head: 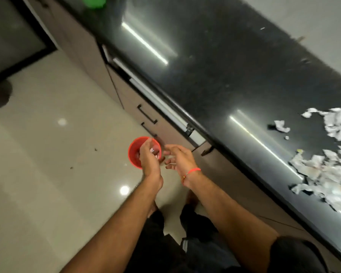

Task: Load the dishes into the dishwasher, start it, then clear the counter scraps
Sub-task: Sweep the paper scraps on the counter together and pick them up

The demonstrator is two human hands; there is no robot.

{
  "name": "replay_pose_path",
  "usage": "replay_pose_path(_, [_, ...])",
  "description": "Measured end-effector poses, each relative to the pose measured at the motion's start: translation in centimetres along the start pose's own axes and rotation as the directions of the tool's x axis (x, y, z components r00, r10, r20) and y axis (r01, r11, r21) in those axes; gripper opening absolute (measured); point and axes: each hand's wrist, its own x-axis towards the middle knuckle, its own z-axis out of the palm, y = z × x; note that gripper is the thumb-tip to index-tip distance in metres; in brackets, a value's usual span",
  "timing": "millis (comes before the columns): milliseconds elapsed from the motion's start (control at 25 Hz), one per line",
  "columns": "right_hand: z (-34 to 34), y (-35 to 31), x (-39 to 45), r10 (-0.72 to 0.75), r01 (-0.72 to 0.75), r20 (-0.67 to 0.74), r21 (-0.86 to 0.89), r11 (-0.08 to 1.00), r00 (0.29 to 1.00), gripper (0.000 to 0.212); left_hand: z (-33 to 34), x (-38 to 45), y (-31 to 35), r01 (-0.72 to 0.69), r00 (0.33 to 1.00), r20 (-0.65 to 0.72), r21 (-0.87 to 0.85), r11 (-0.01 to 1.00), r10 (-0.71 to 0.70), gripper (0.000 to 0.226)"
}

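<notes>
Your left hand (pixel 149 157) hovers over the red bin (pixel 135 152), fingers loosely curled, seemingly dropping bits; your right hand (pixel 177 157) beside it hangs relaxed, holding nothing. Paper scraps (pixel 321 170) lie on the black counter (pixel 224 75), well right of the bin. They look light, soft and easily scattered, so scoop them from underneath.

Black glossy tabletop (pixel 215 62) runs diagonally from far left to near right. Torn white paper scraps (pixel 323 174) scattered on its right part, some near the front edge. Pale tiled floor (pixel 47 174) at left; red bin (pixel 135 152) stands on it by the cabinets.
</notes>
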Motion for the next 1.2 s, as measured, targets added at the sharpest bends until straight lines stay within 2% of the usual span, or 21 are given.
replay_pose_path(80, [-2.4, -2.6, -3.4, -0.055, 0.054, 0.025, 0.058, 0.997, 0.998, 0.019, 2.6, -2.3, 0.0, -0.021, 0.997, 0.074, 0.036, 0.999, 0.018, 0.050])
replay_pose_path(200, [-7.4, -5.8, -7.6, -0.165, 0.166, -0.017, 0.149, 0.975, 0.986, 0.020, 7.1, -7.5, -0.1, -0.142, 0.962, 0.248, 0.090, 0.986, 0.116, 0.034])
replay_pose_path(400, [-17.9, -8.4, -12.2, -0.305, 0.354, -0.226, 0.224, 0.908, 0.925, 0.018, 13.8, -13.2, -2.8, -0.308, 0.859, 0.473, 0.177, 0.935, 0.193, 0.027])
replay_pose_path(480, [-23.3, -8.6, -13.7, -0.366, 0.435, -0.331, 0.166, 0.885, 0.870, 0.012, 16.2, -14.8, -5.2, -0.420, 0.778, 0.596, 0.259, 0.870, 0.198, 0.028])
replay_pose_path(520, [-26.2, -8.4, -14.3, -0.396, 0.459, -0.383, 0.086, 0.884, 0.835, 0.012, 17.4, -15.3, -6.4, -0.520, 0.722, 0.662, 0.324, 0.791, 0.203, 0.031])
replay_pose_path(560, [-29.2, -8.1, -15.0, -0.424, 0.460, -0.430, -0.023, 0.888, 0.797, 0.017, 18.5, -15.8, -7.7, -0.638, 0.656, 0.728, 0.397, 0.660, 0.197, 0.037])
replay_pose_path(640, [-35.0, -6.8, -16.2, -0.479, 0.361, -0.507, -0.317, 0.877, 0.717, 0.040, 20.1, -16.7, -9.9, -0.835, 0.511, 0.854, 0.468, 0.290, 0.094, 0.060])
replay_pose_path(680, [-37.7, -5.9, -16.8, -0.503, 0.254, -0.530, -0.473, 0.844, 0.683, 0.058, 20.7, -17.2, -11.1, -0.885, 0.460, 0.888, 0.459, 0.083, 0.003, 0.074])
replay_pose_path(720, [-40.0, -5.0, -17.2, -0.513, 0.128, -0.542, -0.594, 0.794, 0.666, 0.076, 21.3, -17.5, -12.1, -0.895, 0.443, 0.892, 0.433, -0.109, -0.089, 0.087])
replay_pose_path(760, [-41.8, -4.1, -17.6, -0.492, 0.000, -0.552, -0.665, 0.747, 0.674, 0.093, 21.7, -17.7, -12.9, -0.876, 0.452, 0.879, 0.406, -0.260, -0.151, 0.096])
replay_pose_path(800, [-43.4, -3.5, -18.1, -0.435, -0.112, -0.564, -0.691, 0.715, 0.702, 0.106, 22.4, -18.1, -14.0, -0.848, 0.475, 0.861, 0.394, -0.355, -0.179, 0.100])
replay_pose_path(840, [-44.5, -3.0, -18.3, -0.369, -0.197, -0.571, -0.698, 0.688, 0.733, 0.116, 23.1, -18.2, -14.9, -0.825, 0.495, 0.849, 0.394, -0.405, -0.183, 0.097])
replay_pose_path(920, [-45.3, -2.2, -17.8, -0.290, -0.251, -0.531, -0.727, 0.640, 0.796, 0.125, 24.4, -18.4, -16.3, -0.810, 0.506, 0.848, 0.403, -0.427, -0.159, 0.083])
replay_pose_path(1000, [-44.8, -2.2, -16.3, -0.317, -0.179, -0.444, -0.773, 0.609, 0.838, 0.126, 25.8, -18.3, -17.0, -0.811, 0.521, 0.842, 0.437, -0.390, -0.140, 0.069])
replay_pose_path(1080, [-43.8, -3.0, -14.4, -0.381, -0.048, -0.364, -0.774, 0.632, 0.850, 0.120, 26.9, -17.9, -17.0, -0.820, 0.539, 0.835, 0.492, -0.292, -0.108, 0.059])
replay_pose_path(1200, [-43.1, -5.2, -11.7, -0.482, 0.166, -0.353, -0.643, 0.748, 0.802, 0.098, 28.9, -17.1, -16.9, -0.848, 0.523, 0.853, 0.519, -0.110, -0.008, 0.052])
